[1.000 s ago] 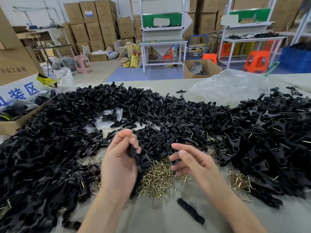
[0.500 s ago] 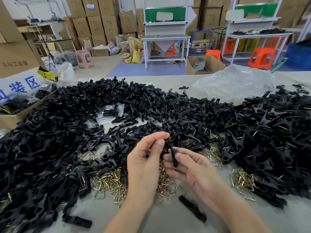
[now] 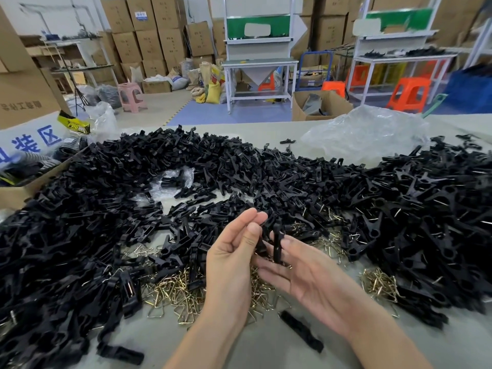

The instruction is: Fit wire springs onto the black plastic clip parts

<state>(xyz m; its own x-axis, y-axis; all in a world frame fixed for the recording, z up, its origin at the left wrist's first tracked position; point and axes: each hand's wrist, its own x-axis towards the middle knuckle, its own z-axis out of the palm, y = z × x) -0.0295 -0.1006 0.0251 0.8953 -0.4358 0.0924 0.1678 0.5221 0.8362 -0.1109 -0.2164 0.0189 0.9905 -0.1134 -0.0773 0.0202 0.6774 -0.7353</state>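
1. Fingers [image 3: 257, 217] and thumb of our left hand [image 3: 229, 262] curl in a pinch on a clip [image 3: 277, 243], which stands upright above the table [image 3: 266, 352] at mid-view.
2. Our right hand [image 3: 311, 275] lies palm up at 4 o'clock of the clip, its fingers [image 3: 292, 243] nearly straight against the clip's lower end. We see no spring in either hand.
3. Loose springs [image 3: 173, 288] lie tangled at 7 o'clock and a second heap [image 3: 378, 283] at 4 o'clock. We judge that lifting one may drag up several hooked together.
4. Our pinch looks narrow. A push while seating a spring could twist the clip free into the pile [image 3: 106, 209] that runs from 8 round to 3 o'clock, and there we would lose it.
5. We judge that a half-seated spring may flick off.
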